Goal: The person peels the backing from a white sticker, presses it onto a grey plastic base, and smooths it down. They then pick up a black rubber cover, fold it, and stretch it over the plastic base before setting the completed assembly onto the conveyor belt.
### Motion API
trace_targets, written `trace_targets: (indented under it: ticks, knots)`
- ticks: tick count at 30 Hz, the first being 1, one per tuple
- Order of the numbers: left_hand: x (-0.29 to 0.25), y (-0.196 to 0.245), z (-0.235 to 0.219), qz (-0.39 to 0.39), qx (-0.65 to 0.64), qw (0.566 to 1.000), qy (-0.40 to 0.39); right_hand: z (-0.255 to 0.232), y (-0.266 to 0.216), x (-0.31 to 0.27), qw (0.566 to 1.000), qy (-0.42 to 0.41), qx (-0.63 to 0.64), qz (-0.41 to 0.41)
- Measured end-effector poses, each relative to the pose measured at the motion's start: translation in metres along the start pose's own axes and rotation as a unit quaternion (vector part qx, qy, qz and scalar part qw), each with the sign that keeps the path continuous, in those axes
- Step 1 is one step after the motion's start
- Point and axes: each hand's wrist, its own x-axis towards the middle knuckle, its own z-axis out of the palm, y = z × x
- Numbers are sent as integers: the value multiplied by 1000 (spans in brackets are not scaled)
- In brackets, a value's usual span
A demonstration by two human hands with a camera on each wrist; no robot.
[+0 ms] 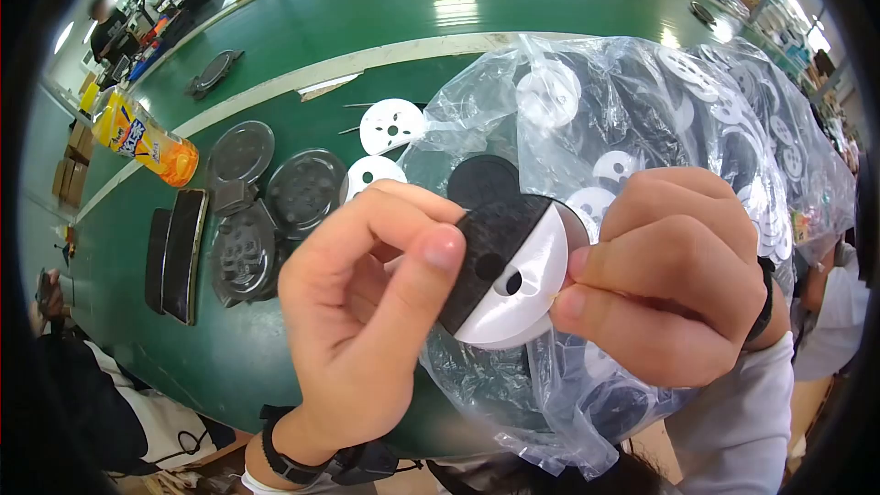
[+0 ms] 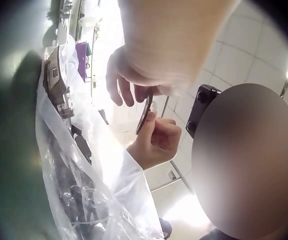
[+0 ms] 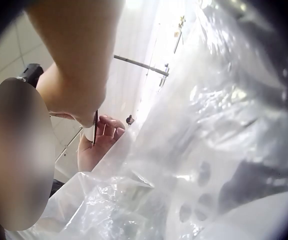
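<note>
In the head view, a round disc (image 1: 495, 257) is held up between both hands, black on its upper left and glossy white on its lower right, with a dark hole in each part. My left hand (image 1: 367, 302) pinches its left edge between thumb and forefinger. At the opposite edge, the thumb and forefinger of my right hand (image 1: 674, 280) pinch the white part. The left wrist view catches the disc (image 2: 145, 114) almost edge-on between the two hands. Behind it lies a smaller black disc (image 1: 481, 179) on the clear plastic bag (image 1: 458, 119).
White perforated discs (image 1: 394, 126) lie beside the bag, which holds several more. To the left are dark round plastic parts (image 1: 243, 252), two dark rectangular pieces (image 1: 183, 257) and an orange drink bottle (image 1: 147, 142) on the green table (image 1: 220, 348). A person (image 1: 112, 32) stands far left.
</note>
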Motion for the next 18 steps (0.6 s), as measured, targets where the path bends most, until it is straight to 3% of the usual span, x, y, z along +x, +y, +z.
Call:
trace_targets:
  ticks: [4, 6, 11, 13, 15, 17, 18]
  knots:
    - [7, -4, -17, 39, -44, 997, 56, -4, -5, 3, 1000, 7, 25, -1]
    - [11, -1, -19, 39, -55, 993, 102, -3, -12, 5, 984, 49, 111, 127]
    - [24, -1, -44, 17, -46, 983, 177, -4, -4, 11, 990, 75, 74, 97]
    - [34, 2, -58, 50, -117, 964, 233, -5, 0, 15, 988, 77, 64, 114]
    - [39, 7, -82, 92, -110, 947, 287, 0, 7, 24, 987, 90, 54, 124]
    - [43, 13, -93, 116, -108, 928, 337, 9, 16, 36, 968, -62, 48, 238]
    - [41, 13, -95, 117, -109, 928, 338, 21, 23, 39, 950, -59, 105, 287]
